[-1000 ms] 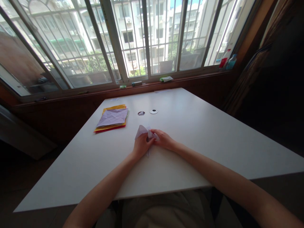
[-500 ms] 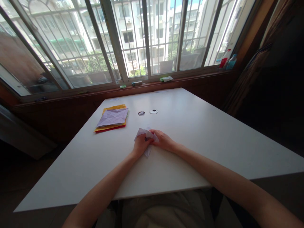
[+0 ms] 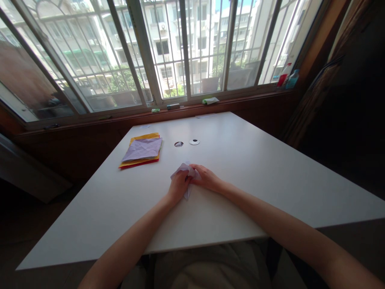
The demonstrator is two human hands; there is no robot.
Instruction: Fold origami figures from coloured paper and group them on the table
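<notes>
A small folded piece of pale lilac paper (image 3: 184, 167) lies on the white table (image 3: 240, 168), near its middle. My left hand (image 3: 178, 187) grips the paper from the left, fingers curled over it. My right hand (image 3: 206, 177) pinches the paper's right side, its fingertips touching those of the left hand. A narrow point of the paper sticks out toward me below the left hand. Most of the paper is hidden under my fingers.
A stack of coloured sheets (image 3: 142, 150), lilac on top over yellow and red, lies at the far left of the table. A cable hole (image 3: 178, 144) and its white cap (image 3: 194, 141) sit behind my hands. Small items line the window sill (image 3: 210, 100).
The paper's raised flap has come down flatter between my hands. My left hand has closed further over it. Both hands stay in the same spot.
</notes>
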